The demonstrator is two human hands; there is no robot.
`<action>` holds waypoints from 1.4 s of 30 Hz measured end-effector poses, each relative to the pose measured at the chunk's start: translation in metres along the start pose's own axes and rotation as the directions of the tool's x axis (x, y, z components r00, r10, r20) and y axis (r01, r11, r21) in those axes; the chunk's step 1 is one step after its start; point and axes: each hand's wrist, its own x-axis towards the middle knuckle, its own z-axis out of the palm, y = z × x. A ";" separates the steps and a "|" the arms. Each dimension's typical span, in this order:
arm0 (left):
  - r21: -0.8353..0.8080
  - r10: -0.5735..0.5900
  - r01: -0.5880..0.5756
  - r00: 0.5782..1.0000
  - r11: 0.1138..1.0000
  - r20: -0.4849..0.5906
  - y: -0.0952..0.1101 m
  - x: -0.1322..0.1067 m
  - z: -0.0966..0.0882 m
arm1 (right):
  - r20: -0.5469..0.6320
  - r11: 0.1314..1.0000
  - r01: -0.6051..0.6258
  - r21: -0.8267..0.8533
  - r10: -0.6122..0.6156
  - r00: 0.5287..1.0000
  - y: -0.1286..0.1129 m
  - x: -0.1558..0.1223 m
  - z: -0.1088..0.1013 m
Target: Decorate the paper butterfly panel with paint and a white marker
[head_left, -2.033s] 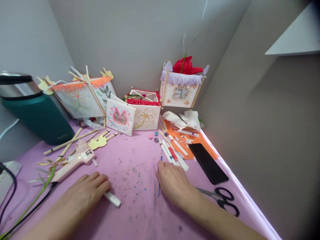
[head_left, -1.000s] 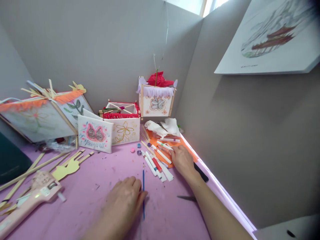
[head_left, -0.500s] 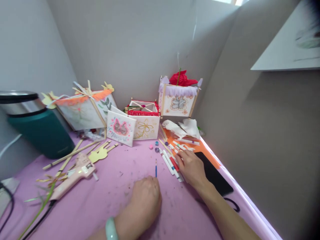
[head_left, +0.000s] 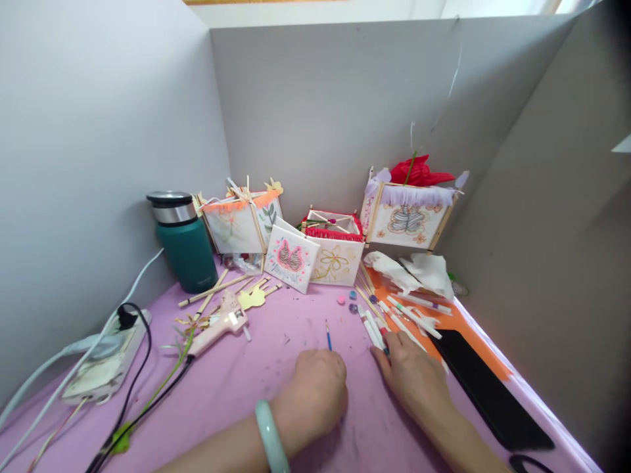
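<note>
My left hand (head_left: 317,393), with a pale green bangle at the wrist, is curled into a loose fist on the pink table cover (head_left: 236,387); the tip of a thin blue paintbrush (head_left: 328,335) sticks out from under it. My right hand (head_left: 414,381) lies palm down just to the right, fingertips touching the near ends of a row of white markers (head_left: 377,326). The fingers look together and flat on the table.
Several paper lanterns (head_left: 407,217) stand along the back wall. A teal flask (head_left: 185,243), pink glue gun (head_left: 219,326), power strip (head_left: 106,358) and cables lie left. A black phone (head_left: 486,394) on orange paper and crumpled tissue (head_left: 414,270) lie right. Grey partitions enclose the desk.
The view has pulled back and swung left, showing the flask and power strip. My right hand drew back from among the markers to their near ends. My left hand stayed over the brush.
</note>
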 end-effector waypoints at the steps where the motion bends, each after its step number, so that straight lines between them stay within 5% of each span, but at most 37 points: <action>1: 0.007 -0.005 0.005 1.000 1.000 0.012 -0.002 0.000 -0.002 | -0.016 1.000 0.007 0.010 -0.007 1.000 -0.001 -0.001 0.000; 9: 0.000 -0.010 0.010 0.999 1.000 -0.030 -0.014 0.007 0.004 | -0.154 0.996 0.051 0.068 -0.040 0.987 -0.004 0.002 0.002; 19: 0.032 0.061 -0.058 0.991 0.998 -0.116 -0.042 0.010 0.019 | -0.031 0.978 0.091 0.187 -0.087 0.996 -0.009 0.004 -0.006; 23: -0.056 0.090 -0.098 0.987 0.994 -0.133 -0.046 0.014 0.024 | 0.010 0.975 -0.121 0.185 0.121 0.993 0.019 0.022 -0.017; 26: -0.096 0.082 -0.098 0.984 0.991 -0.159 -0.047 0.015 0.025 | 0.175 0.973 -0.220 0.073 0.204 0.963 0.048 0.043 -0.018; 34: -0.117 0.088 -0.107 0.984 0.987 -0.154 -0.053 0.016 0.028 | 0.298 0.984 -0.179 0.012 0.167 0.940 0.069 0.077 0.009; 42: -0.112 0.098 -0.120 0.978 0.987 -0.182 -0.057 0.016 0.031 | 0.390 0.985 -0.169 0.015 0.150 0.909 0.074 0.089 0.002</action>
